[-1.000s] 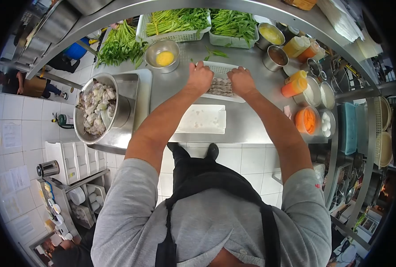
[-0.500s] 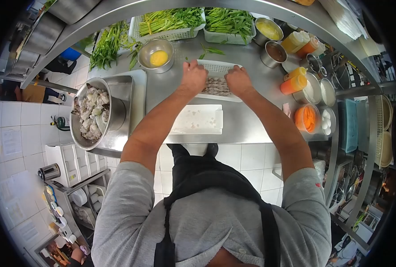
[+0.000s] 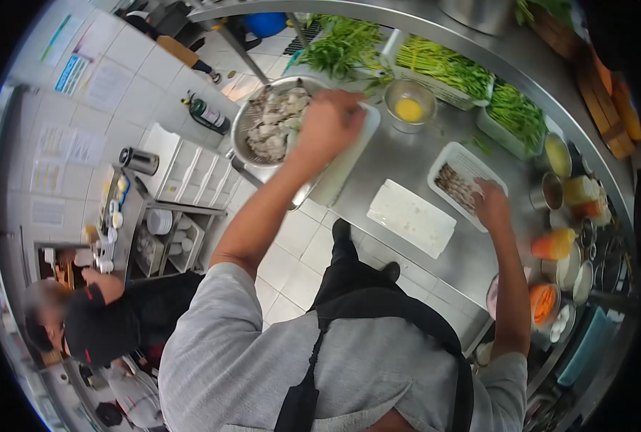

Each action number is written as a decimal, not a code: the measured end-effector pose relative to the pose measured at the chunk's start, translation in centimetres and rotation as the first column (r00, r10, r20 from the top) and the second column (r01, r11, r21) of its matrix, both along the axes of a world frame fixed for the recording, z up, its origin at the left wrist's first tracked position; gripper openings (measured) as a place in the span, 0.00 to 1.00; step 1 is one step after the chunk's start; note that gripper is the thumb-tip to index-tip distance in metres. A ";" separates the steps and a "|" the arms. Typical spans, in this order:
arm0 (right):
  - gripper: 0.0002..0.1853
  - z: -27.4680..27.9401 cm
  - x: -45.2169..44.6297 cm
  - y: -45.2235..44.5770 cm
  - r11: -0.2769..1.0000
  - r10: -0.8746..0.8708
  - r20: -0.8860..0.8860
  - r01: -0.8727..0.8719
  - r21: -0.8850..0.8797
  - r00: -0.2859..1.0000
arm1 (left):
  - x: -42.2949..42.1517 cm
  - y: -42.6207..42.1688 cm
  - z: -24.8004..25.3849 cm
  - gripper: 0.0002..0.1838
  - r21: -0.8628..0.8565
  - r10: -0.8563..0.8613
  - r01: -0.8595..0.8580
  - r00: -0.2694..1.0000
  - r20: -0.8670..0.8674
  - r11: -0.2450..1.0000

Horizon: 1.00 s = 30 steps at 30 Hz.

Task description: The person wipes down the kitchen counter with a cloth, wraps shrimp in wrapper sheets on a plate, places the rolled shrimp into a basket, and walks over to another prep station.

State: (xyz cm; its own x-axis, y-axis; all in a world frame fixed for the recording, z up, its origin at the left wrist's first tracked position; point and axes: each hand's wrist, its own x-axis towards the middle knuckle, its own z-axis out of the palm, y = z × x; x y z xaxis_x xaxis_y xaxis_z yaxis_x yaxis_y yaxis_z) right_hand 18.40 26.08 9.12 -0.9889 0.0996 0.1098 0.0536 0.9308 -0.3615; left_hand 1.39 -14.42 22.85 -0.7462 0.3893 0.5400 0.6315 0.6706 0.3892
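My left hand hangs in the air at the right edge of the metal bowl of peeled shrimp. Its fingers are loosely bent and apart, with nothing visible in them. My right hand is at the right end of a white perforated basket, its fingers curled down by a row of shrimp laid inside. Whatever those fingertips pinch is hidden. Nearer to me lies a white rectangular tray with a few wet bits on it.
Behind stand a metal bowl of yellow egg and baskets of green stalks. Sauce bottles and a bowl of orange strips crowd the right side. A metal shelf rail crosses above. A co-worker stands at left.
My left hand has left the shrimp basket and swung left to the bowl of shrimp. My right hand stays at the basket. The view has turned left, bringing a co-worker into sight.
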 end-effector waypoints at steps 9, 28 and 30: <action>0.15 4.7 -0.8 -4.7 0.952 0.099 0.004 -0.094 -0.292 0.995 | -6.1 -10.6 -1.9 0.27 -0.531 0.331 -0.171 0.918 0.221 0.830; 0.16 5.5 1.7 -9.4 0.926 0.221 0.087 -0.181 -0.331 0.971 | -6.7 -11.6 -4.4 0.22 -0.381 0.106 -0.045 0.984 0.140 0.924; 0.16 5.7 2.1 -9.6 0.921 0.211 0.100 -0.163 -0.353 0.972 | -6.7 -11.2 -4.1 0.22 -0.367 0.085 -0.049 0.993 0.082 0.929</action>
State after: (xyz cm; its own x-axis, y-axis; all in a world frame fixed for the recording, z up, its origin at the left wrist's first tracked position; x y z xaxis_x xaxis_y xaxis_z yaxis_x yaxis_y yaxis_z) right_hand 20.49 16.45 14.86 -0.9962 -0.0805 -0.0320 -0.0395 0.7506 -0.6596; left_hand -5.27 -25.64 18.78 -0.8183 0.4927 0.2961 0.5521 0.8170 0.1665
